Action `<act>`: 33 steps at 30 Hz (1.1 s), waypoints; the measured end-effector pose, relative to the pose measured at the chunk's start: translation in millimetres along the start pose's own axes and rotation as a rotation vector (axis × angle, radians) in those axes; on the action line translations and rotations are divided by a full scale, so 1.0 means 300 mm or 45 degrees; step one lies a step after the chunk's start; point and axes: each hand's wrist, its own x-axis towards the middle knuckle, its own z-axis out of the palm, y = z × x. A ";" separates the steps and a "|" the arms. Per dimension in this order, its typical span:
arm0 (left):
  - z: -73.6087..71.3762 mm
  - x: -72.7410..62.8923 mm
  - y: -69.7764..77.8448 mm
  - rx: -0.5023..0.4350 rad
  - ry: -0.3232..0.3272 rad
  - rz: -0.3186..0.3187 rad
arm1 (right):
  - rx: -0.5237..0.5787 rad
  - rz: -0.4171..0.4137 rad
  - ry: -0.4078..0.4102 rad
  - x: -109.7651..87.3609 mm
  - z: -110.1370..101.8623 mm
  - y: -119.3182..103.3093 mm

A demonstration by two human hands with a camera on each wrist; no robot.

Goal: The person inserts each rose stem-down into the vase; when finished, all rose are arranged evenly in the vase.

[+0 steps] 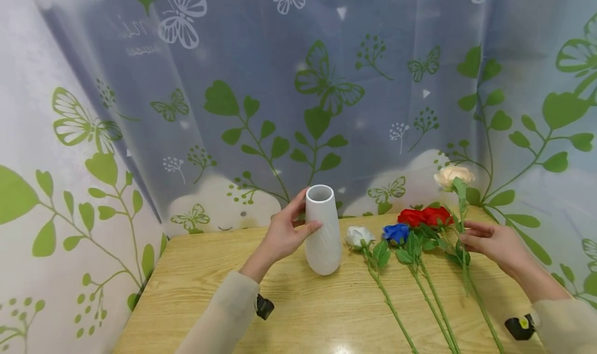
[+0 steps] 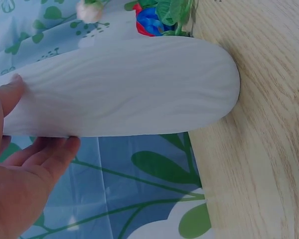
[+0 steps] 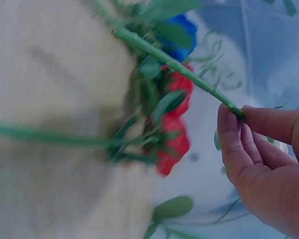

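A tall white vase point(image 1: 325, 245) with a wavy ribbed surface stands upright on the table. My left hand point(image 1: 283, 234) grips its upper part, thumb across the front and fingers behind. In the left wrist view the vase point(image 2: 129, 89) fills the middle, its rounded base by the tabletop. On the right, my right hand point(image 1: 499, 248) holds a cream rose point(image 1: 453, 177) upright, above the other flowers. Thumb and forefinger pinch its green stem point(image 3: 184, 70) in the right wrist view; the stem's cut end hangs free.
A white rose point(image 1: 359, 236), a blue rose point(image 1: 396, 233) and two red roses point(image 1: 425, 217) lie on the wooden table point(image 1: 205, 271) right of the vase, stems pointing toward the front. A curtain point(image 1: 261, 48) printed with leaves and butterflies hangs behind the table and along its sides.
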 end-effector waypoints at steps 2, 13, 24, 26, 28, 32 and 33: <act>0.000 -0.001 0.003 0.004 -0.007 0.006 | 0.022 -0.025 0.009 0.006 0.014 -0.040; -0.002 -0.001 0.003 0.042 -0.035 0.034 | 0.191 -0.191 0.101 0.033 0.058 -0.282; 0.000 -0.001 -0.002 -0.064 -0.064 0.007 | 0.346 -0.333 0.099 0.054 0.137 -0.517; 0.000 -0.001 -0.001 -0.056 -0.065 0.014 | 0.336 -0.338 0.103 0.059 0.148 -0.556; 0.000 -0.002 0.004 -0.050 -0.065 0.012 | 0.332 -0.337 0.101 0.065 0.157 -0.596; -0.001 -0.003 0.007 -0.026 -0.062 0.013 | 0.341 -0.360 0.092 0.072 0.174 -0.673; -0.001 -0.003 0.007 -0.026 -0.062 0.013 | 0.353 -0.371 0.087 0.074 0.180 -0.691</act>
